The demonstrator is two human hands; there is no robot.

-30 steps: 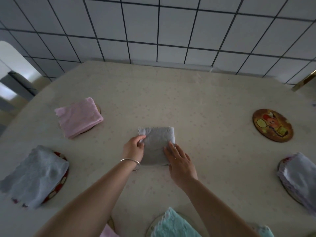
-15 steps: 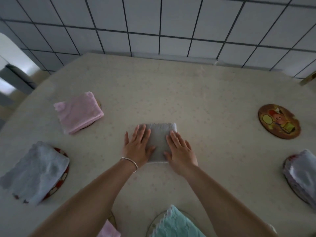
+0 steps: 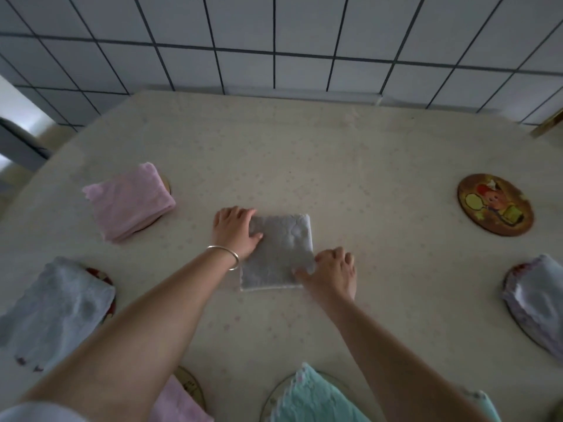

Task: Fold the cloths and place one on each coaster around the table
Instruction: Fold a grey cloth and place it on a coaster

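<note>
A folded grey cloth [image 3: 281, 252] lies flat in the middle of the table [image 3: 350, 166]. My left hand [image 3: 236, 231] grips its left edge near the far corner, fingers curled over the edge. My right hand [image 3: 332, 274] pinches the cloth's right edge near the near corner. A round coaster with a cartoon picture [image 3: 495, 205] sits bare at the right. Other coasters around the table carry folded cloths: pink [image 3: 129, 202] at the left, pale blue [image 3: 51, 309] at the near left, lilac-white [image 3: 539, 303] at the right, mint green [image 3: 313, 400] at the near edge.
Another pink cloth [image 3: 179, 403] on a coaster peeks out at the bottom under my left arm. A tiled wall [image 3: 274, 41] rises behind the table's far edge. A grey chair back [image 3: 18, 144] stands at the left.
Both hands were pressing flat on the grey cloth; now the left has slid to its left edge and the right to its right edge, fingers curled on the cloth.
</note>
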